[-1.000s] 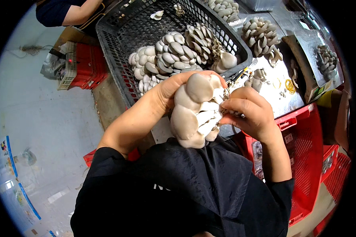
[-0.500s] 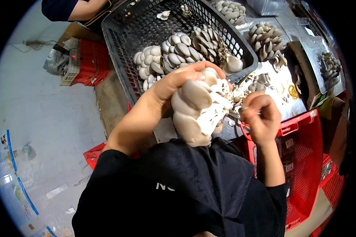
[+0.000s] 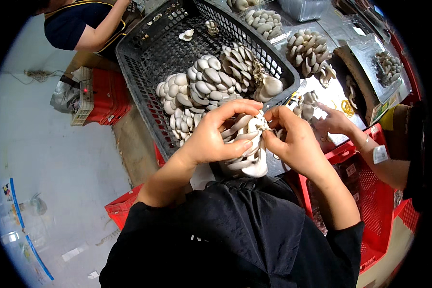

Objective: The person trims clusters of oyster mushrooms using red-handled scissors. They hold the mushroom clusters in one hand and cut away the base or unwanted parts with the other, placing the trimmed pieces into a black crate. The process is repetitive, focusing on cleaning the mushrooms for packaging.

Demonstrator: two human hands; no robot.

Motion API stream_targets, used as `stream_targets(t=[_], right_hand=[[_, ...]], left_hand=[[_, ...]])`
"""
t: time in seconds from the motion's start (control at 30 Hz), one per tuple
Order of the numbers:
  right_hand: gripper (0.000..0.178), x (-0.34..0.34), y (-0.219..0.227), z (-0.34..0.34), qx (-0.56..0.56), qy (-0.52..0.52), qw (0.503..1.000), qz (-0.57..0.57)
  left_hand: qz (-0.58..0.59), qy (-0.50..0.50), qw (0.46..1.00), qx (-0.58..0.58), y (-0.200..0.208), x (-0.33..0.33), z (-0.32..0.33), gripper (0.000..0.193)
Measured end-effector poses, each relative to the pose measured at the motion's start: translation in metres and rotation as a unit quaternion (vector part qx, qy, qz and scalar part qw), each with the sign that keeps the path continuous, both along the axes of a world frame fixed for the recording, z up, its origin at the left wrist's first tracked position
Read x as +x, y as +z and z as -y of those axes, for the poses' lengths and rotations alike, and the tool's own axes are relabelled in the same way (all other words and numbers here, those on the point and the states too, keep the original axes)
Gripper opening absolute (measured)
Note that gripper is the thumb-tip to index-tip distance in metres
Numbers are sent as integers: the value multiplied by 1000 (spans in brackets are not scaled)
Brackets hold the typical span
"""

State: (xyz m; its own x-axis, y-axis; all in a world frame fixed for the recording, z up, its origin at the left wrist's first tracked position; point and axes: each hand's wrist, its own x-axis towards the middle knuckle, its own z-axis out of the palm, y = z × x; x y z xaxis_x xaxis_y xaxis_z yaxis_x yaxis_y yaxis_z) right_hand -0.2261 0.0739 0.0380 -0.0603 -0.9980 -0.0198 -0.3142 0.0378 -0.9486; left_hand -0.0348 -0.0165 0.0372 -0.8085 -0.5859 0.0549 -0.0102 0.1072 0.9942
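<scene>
In front of my chest is a cluster of pale grey oyster mushrooms [image 3: 252, 151], its caps toward my body and its stem end up near the basket. My left hand [image 3: 221, 132] is curled round its left side, thumb across the caps. On the right, my right hand [image 3: 290, 137] pinches the stem end between thumb and fingers. Just beyond them, a black plastic basket [image 3: 151, 113] holds several more oyster mushroom clusters [image 3: 209, 79]. Whether a tool is hidden inside my right hand does not show.
Another person's hand [image 3: 333, 120] reaches in from the right to small mushrooms [image 3: 307, 105] on the metal table. Beyond lie a large mushroom cluster [image 3: 308, 53], clear plastic trays [image 3: 305, 7] and yellow rubber bands [image 3: 347, 108]. A red crate [image 3: 374, 216] stands at right; another person [image 3: 84, 29] is far left.
My right hand has moved left onto the cluster's stem end. The cluster has turned and looks smaller in my left hand. Another person's hand has entered from the right.
</scene>
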Motion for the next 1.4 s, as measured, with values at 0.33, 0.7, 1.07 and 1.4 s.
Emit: stream_targets(t=[0.33,0.7,1.07,1.4], right_hand=[[19,8,4,3,2,-6,1000,-3],[19,5,-5,6,92,4,989,116],[16,-3,0,10,214,23,948,235],[14,-5,-7,21,280,33,945,166]], left_hand=[[-34,11,999,-28,0,10,-2,55],[9,28,985,-171,0,10,-8,51],[-51,19,997,53,-14,14,-10,52],[-9,-23,1000,7,-27,7,-12,51]])
